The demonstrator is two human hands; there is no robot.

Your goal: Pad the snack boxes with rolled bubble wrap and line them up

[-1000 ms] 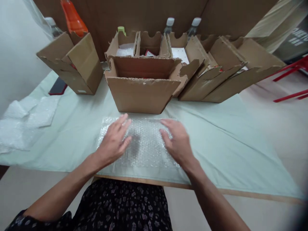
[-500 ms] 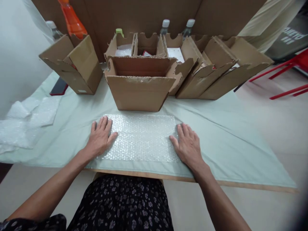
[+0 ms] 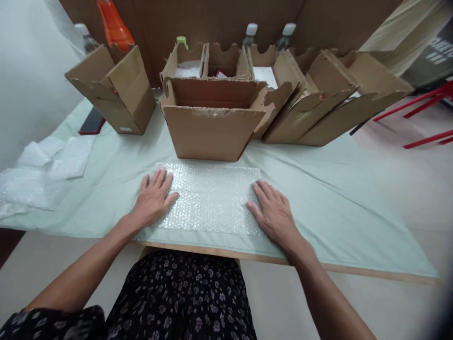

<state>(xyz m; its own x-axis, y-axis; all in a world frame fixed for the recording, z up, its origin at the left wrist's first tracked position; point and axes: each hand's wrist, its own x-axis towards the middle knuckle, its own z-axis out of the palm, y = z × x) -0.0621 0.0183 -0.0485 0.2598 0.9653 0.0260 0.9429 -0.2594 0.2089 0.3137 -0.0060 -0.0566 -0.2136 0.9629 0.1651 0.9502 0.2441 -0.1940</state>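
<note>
A clear sheet of bubble wrap [image 3: 212, 200] lies flat on the pale green tablecloth [image 3: 336, 208], close to the table's front edge. My left hand [image 3: 154, 197] rests flat over its left edge, fingers stretched out and thumb pointing inward. On the opposite edge lies my right hand [image 3: 272, 210], palm down with the thumb apart from the fingers. Neither hand grips anything. Just behind the sheet stands an open cardboard box [image 3: 214, 132]; its inside is only partly visible.
More open cardboard boxes stand behind and to the right, including a slanted box [image 3: 318, 118]. At left are another box [image 3: 120, 101], a phone [image 3: 92, 121] and loose bubble wrap pieces [image 3: 46, 170]. An orange bottle [image 3: 116, 28] and clear bottles rise behind. A red chair [image 3: 424, 104] stands right.
The camera view has shifted slightly, moving the scene a little right and up. My right hand sits slightly further in over the bubble wrap; both hands stay flat.
</note>
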